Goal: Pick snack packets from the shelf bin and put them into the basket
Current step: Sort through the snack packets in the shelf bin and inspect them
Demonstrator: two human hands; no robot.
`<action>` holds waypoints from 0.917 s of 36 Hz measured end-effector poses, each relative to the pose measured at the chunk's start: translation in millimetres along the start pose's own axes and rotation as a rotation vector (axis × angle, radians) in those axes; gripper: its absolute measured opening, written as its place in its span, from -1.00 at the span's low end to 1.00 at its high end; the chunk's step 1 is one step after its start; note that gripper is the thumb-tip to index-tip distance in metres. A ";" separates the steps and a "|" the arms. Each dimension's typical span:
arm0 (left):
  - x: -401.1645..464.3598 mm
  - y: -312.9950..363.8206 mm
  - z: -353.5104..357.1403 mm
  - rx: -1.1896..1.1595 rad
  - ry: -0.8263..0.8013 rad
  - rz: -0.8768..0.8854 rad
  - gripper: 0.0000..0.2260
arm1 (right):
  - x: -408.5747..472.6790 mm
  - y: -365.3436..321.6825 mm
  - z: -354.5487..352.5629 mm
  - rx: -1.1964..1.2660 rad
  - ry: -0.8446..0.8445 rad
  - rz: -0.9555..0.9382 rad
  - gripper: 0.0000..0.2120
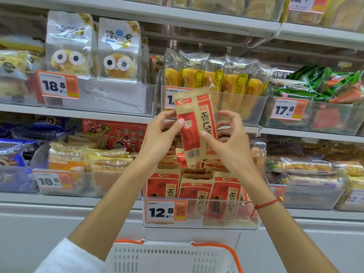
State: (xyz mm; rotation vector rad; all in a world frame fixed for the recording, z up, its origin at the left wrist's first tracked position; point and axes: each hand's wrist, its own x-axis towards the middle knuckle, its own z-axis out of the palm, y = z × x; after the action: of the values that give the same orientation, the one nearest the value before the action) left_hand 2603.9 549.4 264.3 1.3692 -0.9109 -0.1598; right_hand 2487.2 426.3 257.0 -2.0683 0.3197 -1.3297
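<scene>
Both hands up in front of the shelves, holding one snack packet between them, lifted clear above the shelf bin. Left hand grips the packet's left edge, thumb on the red front panel, other fingers curled behind it. Right hand pinches the right edge low down, thumb on the front, fingers curled behind and partly spread. Packet is kraft-brown and red, roughly upright, tilted slightly with the top leaning left, barcode near its bottom edge. Bin below holds many more of the same packets standing in rows, with a 12.8 price tag clipped on its clear front wall. Basket, white with orange handles, sits at the bottom of the view, directly below the bin and between the forearms; its inside can't be seen. Red string bracelet on the right wrist, white sleeve on the left arm. Shelf above has a bin of yellow bread sticks just behind the held packet
</scene>
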 end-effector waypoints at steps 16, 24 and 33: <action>-6.8 2.1 15.8 -0.097 0.128 0.006 -0.77 | -7.1 0.9 11.1 -0.197 -0.053 -0.098 -0.34; -10.0 9.5 17.5 -0.118 0.064 0.052 -0.89 | 4.3 5.5 -7.8 0.222 -0.302 0.225 -0.53; 8.1 -4.8 4.4 -0.076 -0.094 -0.071 -0.68 | 8.9 25.6 -18.5 0.492 -0.615 0.366 -0.63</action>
State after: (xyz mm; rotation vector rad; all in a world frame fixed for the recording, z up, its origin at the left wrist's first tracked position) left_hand 2608.4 540.0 263.5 1.3330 -0.9261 -0.3120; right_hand 2478.5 395.0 252.2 -1.7732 0.0755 -0.4535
